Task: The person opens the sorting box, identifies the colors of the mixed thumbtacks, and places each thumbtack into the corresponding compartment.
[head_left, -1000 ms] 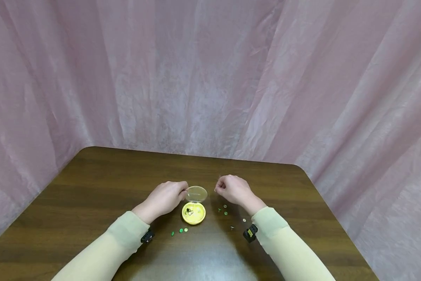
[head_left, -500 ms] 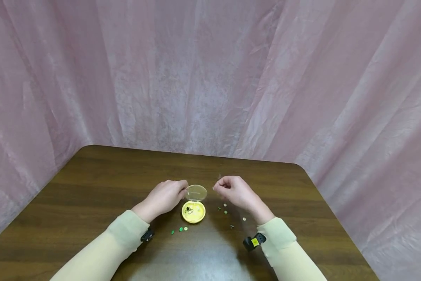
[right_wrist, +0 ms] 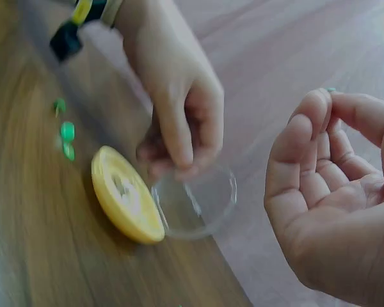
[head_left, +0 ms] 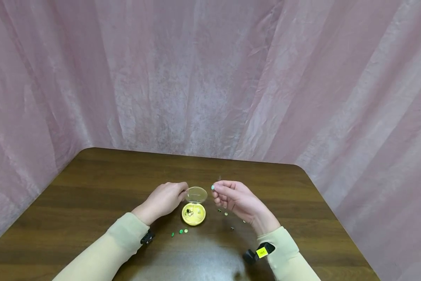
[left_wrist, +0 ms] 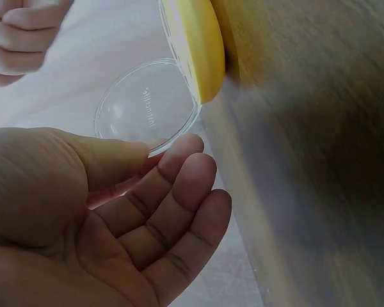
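Turned right hand [head_left: 241, 202] over since half a second ago, baring its palm side. Pinches a small, round, pale-green disc [head_left: 213, 187] between thumb and fingertip, raised just right of the clear lid [head_left: 196, 194], a gap apart. With left hand [head_left: 165, 198], pinches the lid's thin rim, upright on the round yellow case [head_left: 195, 219]. Leaves wide brown tabletop [head_left: 98, 195] beyond both arms, running to a long, round-cornered far edge.
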Available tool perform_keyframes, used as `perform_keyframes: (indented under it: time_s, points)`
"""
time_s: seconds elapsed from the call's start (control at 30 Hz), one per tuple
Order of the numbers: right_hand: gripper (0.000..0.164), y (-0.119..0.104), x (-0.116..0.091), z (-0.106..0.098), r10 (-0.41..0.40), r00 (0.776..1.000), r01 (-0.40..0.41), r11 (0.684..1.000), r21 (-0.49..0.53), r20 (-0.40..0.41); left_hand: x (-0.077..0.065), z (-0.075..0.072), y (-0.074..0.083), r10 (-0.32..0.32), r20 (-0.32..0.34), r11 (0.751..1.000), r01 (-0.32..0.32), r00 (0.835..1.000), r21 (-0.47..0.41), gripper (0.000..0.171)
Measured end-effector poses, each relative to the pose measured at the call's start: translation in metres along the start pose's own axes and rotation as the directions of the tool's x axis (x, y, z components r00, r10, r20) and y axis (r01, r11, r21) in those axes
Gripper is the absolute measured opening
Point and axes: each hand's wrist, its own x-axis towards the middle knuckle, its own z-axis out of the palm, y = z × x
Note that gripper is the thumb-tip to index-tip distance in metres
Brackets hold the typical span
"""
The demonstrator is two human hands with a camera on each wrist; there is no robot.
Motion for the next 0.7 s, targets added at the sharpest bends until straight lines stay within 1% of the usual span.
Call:
perform_keyframes:
  time_s: [0.03,0.1,0.2,0.27,0.37,0.47,0.53,0.6,0.63,0.67,0.7]
  points:
    - [0.010,0.0002,-0.0013,0.0015,0.000,1.000,-0.001,0.999,0.041,0.024,-0.0006,0.0004,-0.0003,-0.001,0.000,1.000,0.001,1.000,0.003,0.013]
    - [0.008,0.0005,-0.0040,0.0044,-0.010,0.997,0.003,0.996,0.091,0.076,-0.0029,0.0011,-0.0006,-0.003,0.000,1.000,0.003,1.000,0.000,0.013]
    - [0.010,-0.0004,-0.0062,0.0072,-0.037,0.989,0.018,0.991,0.130,0.145,-0.0062,0.0009,-0.0014,-0.007,0.004,1.000,0.007,1.000,-0.002,0.014]
    - [0.013,-0.0026,-0.0070,0.0083,-0.057,0.982,0.033,0.990,0.136,0.181,-0.0068,-0.0001,-0.0017,-0.009,0.000,1.000,0.009,1.000,-0.003,0.015]
    - [0.016,-0.0057,-0.0073,0.0079,-0.073,0.976,0.044,0.988,0.146,0.205,-0.0055,-0.0017,-0.0021,-0.008,-0.010,1.000,0.008,1.000,0.001,0.015]
    - [0.014,-0.0070,-0.0072,0.0063,-0.064,0.981,0.043,0.992,0.118,0.185,-0.0038,-0.0025,-0.0017,-0.001,-0.012,1.000,0.001,1.000,0.004,0.015]
    - [0.010,-0.0067,-0.0063,0.0057,-0.045,0.989,0.038,0.998,0.057,0.142,-0.0031,-0.0023,-0.0018,0.002,-0.009,1.000,-0.002,1.000,0.007,0.016]
    - [0.010,-0.0053,-0.0040,0.0061,-0.032,0.996,0.037,0.997,-0.065,0.085,-0.0025,-0.0025,-0.0021,0.003,-0.012,1.000,-0.003,1.000,0.011,0.016]
    - [0.014,-0.0042,-0.0026,0.0067,-0.026,0.998,0.033,0.989,-0.141,0.057,-0.0023,-0.0026,-0.0024,0.002,-0.013,1.000,-0.002,1.000,0.014,0.015]
    - [0.017,-0.0031,-0.0012,0.0076,-0.022,0.999,0.028,0.974,-0.227,0.030,-0.0020,-0.0027,-0.0025,0.001,-0.015,1.000,-0.001,1.000,0.014,0.016]
    - [0.019,-0.0018,0.0002,0.0087,-0.019,1.000,0.019,0.949,-0.316,0.005,-0.0020,-0.0031,-0.0026,-0.001,-0.015,1.000,0.001,1.000,0.015,0.016]
